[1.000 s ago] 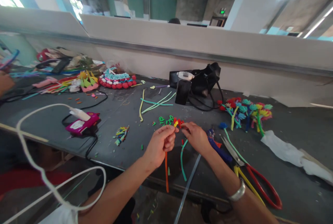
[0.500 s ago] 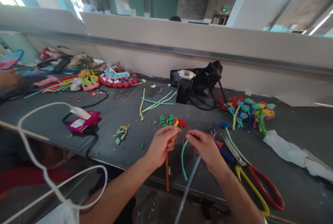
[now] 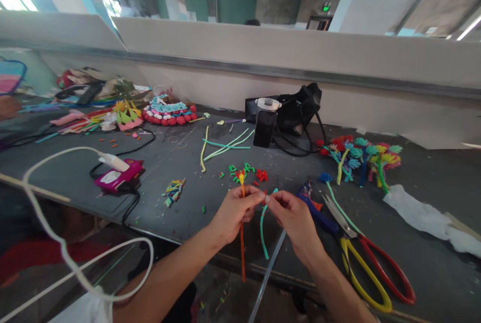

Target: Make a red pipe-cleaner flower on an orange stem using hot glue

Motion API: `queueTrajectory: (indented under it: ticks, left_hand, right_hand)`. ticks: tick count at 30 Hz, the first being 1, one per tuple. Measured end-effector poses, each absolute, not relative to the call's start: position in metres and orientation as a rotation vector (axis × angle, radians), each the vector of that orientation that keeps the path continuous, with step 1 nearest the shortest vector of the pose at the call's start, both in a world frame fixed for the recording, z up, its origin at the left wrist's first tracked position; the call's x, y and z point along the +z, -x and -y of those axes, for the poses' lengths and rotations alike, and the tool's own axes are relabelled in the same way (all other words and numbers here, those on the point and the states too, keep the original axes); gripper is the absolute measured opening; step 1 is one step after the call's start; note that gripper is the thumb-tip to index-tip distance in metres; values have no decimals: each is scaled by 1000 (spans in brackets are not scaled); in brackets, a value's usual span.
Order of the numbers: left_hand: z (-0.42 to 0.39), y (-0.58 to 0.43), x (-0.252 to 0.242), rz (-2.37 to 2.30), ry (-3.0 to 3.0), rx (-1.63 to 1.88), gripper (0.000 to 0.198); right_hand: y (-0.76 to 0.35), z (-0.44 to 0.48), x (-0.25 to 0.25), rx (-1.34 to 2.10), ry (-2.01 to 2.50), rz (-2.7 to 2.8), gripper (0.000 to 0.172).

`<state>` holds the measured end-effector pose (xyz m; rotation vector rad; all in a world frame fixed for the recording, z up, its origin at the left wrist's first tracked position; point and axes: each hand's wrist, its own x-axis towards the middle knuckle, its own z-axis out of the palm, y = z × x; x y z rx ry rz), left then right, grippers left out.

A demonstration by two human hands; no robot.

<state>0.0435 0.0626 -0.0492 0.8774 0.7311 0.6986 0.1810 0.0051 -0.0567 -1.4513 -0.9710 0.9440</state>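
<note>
My left hand [image 3: 238, 210] is closed around an orange pipe-cleaner stem [image 3: 242, 253], which has a yellow centre and red tips at its top. A small red pipe-cleaner piece [image 3: 265, 196] is pinched by my right hand [image 3: 291, 210], whose fingertips meet those of the left. A turquoise pipe cleaner [image 3: 263, 235] lies curved below the hands. Just beyond them are a pile of cut red pieces [image 3: 262, 175] and a pile of cut green pieces [image 3: 246, 168]. Beside my right hand lie a blue tool [image 3: 321, 215], partly hidden, and scissors [image 3: 347, 228] with red and yellow handles.
A dark phone [image 3: 265, 128] leans on a white-lidded cup before a black bag [image 3: 300, 107]. Pipe-cleaner flowers [image 3: 353, 157] lie at the right. At left are a magenta power adapter [image 3: 119, 175] with a white cable, cut scraps [image 3: 175, 192] and another person's hand [image 3: 9, 107].
The stem's red-and-yellow top now stands clear above my left hand. My hands have come together, and the red piece is between their fingertips.
</note>
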Motion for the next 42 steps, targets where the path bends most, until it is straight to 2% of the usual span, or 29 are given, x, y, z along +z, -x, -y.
queueTrajectory:
  ticks: [2, 7, 15, 22, 31, 42]
  left_hand:
    - [-63, -43, -48, -719, -885, 679, 28]
    - [-59, -42, -45, -712, -898, 632, 32]
    - [-54, -44, -40, -705, -973, 491, 32]
    - [-52, -42, -38, -647, -882, 481, 30]
    - [-47, -44, -33, -697, -988, 544, 24]
    - [-42, -47, -35, -766, -1166, 654, 27]
  right_hand:
    - [-184, -4, -55, 906, 1434, 1007, 29]
    - [-190, -1, -50, 1056, 1378, 1071, 31]
    - [-200, 1, -43, 895, 1495, 1171, 17]
    - [-210, 4, -36, 683, 1472, 979, 18]
    - [-205, 9, -39, 495, 1446, 1191, 13]
    - [-199, 9, -34, 443, 1430, 1237, 11]
